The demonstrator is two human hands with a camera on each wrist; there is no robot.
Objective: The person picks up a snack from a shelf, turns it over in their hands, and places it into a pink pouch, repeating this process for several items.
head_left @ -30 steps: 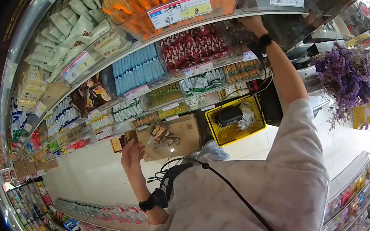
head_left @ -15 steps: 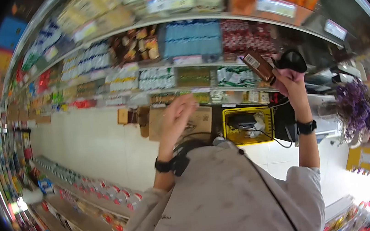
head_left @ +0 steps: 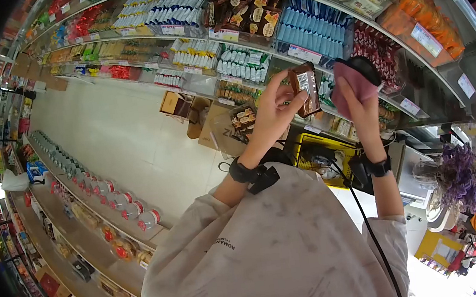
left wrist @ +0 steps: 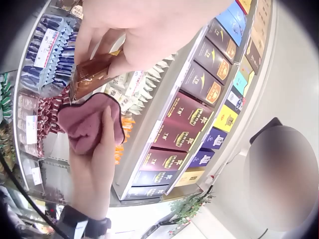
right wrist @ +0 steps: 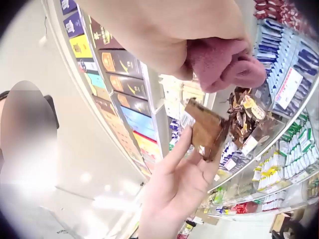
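In the head view my left hand [head_left: 274, 114] holds a small brown wrapped snack packet [head_left: 305, 97] upright, thumb across its front and fingers behind. The right wrist view shows the packet's brown face [right wrist: 207, 130] and the same hand [right wrist: 174, 191] gripping its lower end. Just to the right, my right hand [head_left: 363, 110] grips a folded mauve cloth [head_left: 344, 100] with a dark edge. Seen from the left wrist, the right thumb lies along the cloth [left wrist: 92, 124], close below the packet.
Shelves of wrapped snacks in clear bins, including blue packets [head_left: 312, 26] and brown ones [head_left: 245, 14], curve in front. Below stand a yellow basket [head_left: 337, 179], a cardboard box [head_left: 210, 129] and a bin of brown packets [head_left: 243, 120]. Bottles [head_left: 132, 209] line the shelf behind at left.
My right hand came out of the shelf with the cloth and the brown packet. The packet has passed to my left hand, which was empty before. The head view has turned left.
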